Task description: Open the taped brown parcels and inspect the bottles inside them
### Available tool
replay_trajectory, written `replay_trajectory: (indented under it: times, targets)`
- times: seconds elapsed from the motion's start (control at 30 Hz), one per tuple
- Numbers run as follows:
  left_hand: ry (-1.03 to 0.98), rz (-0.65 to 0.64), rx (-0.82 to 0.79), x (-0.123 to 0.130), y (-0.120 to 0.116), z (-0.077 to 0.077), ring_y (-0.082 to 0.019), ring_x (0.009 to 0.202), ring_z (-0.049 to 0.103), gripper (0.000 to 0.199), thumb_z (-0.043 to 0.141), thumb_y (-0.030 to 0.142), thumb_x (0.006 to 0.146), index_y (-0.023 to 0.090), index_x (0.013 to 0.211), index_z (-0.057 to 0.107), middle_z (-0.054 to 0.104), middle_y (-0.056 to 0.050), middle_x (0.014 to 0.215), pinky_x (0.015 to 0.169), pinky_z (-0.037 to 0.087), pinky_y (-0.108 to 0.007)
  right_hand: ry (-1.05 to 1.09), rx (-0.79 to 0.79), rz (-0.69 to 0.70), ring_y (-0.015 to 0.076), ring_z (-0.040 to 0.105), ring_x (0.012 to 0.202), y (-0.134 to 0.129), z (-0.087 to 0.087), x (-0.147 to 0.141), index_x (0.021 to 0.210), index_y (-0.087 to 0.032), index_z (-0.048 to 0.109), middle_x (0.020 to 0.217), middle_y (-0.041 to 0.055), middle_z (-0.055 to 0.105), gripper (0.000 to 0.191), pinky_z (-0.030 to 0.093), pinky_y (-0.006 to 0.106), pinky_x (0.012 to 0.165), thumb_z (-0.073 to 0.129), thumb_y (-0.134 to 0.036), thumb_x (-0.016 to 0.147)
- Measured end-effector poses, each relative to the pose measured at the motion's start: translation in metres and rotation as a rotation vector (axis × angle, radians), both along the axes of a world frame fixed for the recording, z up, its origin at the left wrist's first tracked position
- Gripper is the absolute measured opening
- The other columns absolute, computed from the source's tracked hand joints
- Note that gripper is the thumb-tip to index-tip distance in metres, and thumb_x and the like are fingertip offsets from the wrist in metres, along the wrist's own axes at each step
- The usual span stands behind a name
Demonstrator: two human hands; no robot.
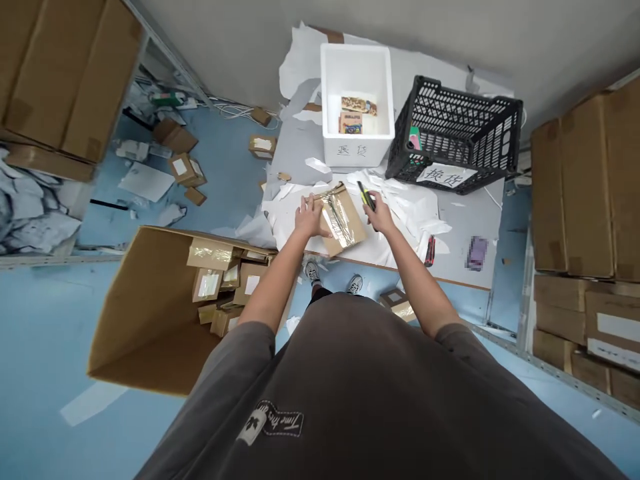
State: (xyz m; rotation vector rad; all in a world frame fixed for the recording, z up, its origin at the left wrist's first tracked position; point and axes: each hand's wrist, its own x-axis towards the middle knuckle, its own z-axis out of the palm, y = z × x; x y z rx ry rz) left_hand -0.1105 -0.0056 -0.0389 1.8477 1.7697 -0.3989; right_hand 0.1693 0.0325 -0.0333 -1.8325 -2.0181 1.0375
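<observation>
A taped cardboard box [356, 225] lies slightly turned on the table, with shiny clear tape over a white label. My left hand [309, 217] grips its left side, thumb along the near part and fingers toward the far corner. In my right hand [380, 215] is a yellow-and-black utility knife [369, 197], held just right of the box with its tip pointing away from me. White paper sheets [417, 210] lie crumpled around the box. A red-and-black tool [430, 251] rests near the table's front edge, its kind unclear.
Behind the box stand a white foam bin [357, 155] with small packages inside and a black plastic crate [453, 150]. A large open carton [135, 320] of parcels is at my left. A blurred purple object [477, 253] lies at right. Shelved cartons [575, 193] flank the table [457, 233].
</observation>
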Motion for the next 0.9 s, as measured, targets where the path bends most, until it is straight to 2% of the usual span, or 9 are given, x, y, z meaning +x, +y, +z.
replay_trajectory:
  times: [0.07,0.13,0.23,0.47,0.73,0.9]
  targets:
    - [-0.041,0.016,-0.003,0.000,0.000,-0.004,-0.051,0.170,-0.015,0.158,0.089,0.090,0.060,0.021,0.180,0.012,-0.016,-0.018,0.186,0.137,0.017,-0.063,-0.106,0.030,0.122,0.0349,0.075,0.108,0.005,0.010,-0.050,0.167,-0.021,0.036,0.126,0.0149,0.078,0.065,0.059,0.043,0.097,0.051,-0.042,0.107]
    - [-0.068,0.028,0.008,0.001,-0.001,-0.008,-0.050,0.171,-0.012,0.158,0.090,0.089,0.060,0.023,0.180,0.012,-0.014,-0.017,0.187,0.136,0.019,-0.063,-0.212,0.012,0.208,0.0389,0.073,0.118,0.006,0.014,-0.087,0.171,-0.020,0.035,0.130,0.0176,0.077,0.068,0.057,0.046,0.101,0.049,-0.043,0.109]
    - [-0.103,0.032,0.031,0.000,-0.003,-0.011,-0.048,0.171,-0.010,0.157,0.091,0.087,0.060,0.024,0.181,0.013,-0.012,-0.017,0.187,0.136,0.019,-0.063,-0.348,-0.050,0.263,0.0388,0.072,0.124,0.004,0.012,-0.116,0.174,-0.018,0.033,0.136,0.0196,0.075,0.069,0.055,0.048,0.106,0.044,-0.044,0.111]
    - [-0.148,0.036,0.047,-0.006,-0.009,-0.013,-0.048,0.172,-0.005,0.150,0.095,0.078,0.063,0.026,0.181,0.017,-0.013,-0.013,0.188,0.136,0.022,-0.062,-0.519,-0.094,0.294,0.0393,0.071,0.128,0.003,0.014,-0.130,0.176,-0.014,0.032,0.137,0.0233,0.074,0.074,0.054,0.048,0.109,0.045,-0.049,0.112]
    - [-0.178,0.061,0.033,-0.007,-0.012,-0.011,-0.051,0.171,-0.005,0.150,0.093,0.079,0.063,0.033,0.181,0.013,-0.014,-0.010,0.188,0.134,0.024,-0.067,-0.510,-0.142,0.251,0.0378,0.073,0.126,-0.025,0.021,-0.125,0.177,-0.020,0.030,0.134,0.0198,0.076,0.072,0.054,0.048,0.109,0.045,-0.048,0.112]
    - [-0.170,0.060,0.021,-0.007,-0.010,-0.014,-0.050,0.171,-0.006,0.153,0.094,0.080,0.061,0.032,0.181,0.012,-0.017,-0.011,0.187,0.134,0.022,-0.066,-0.556,-0.194,0.243,0.0369,0.072,0.129,-0.021,0.024,-0.136,0.175,-0.016,0.033,0.138,0.0228,0.075,0.073,0.054,0.044,0.109,0.055,-0.038,0.110]
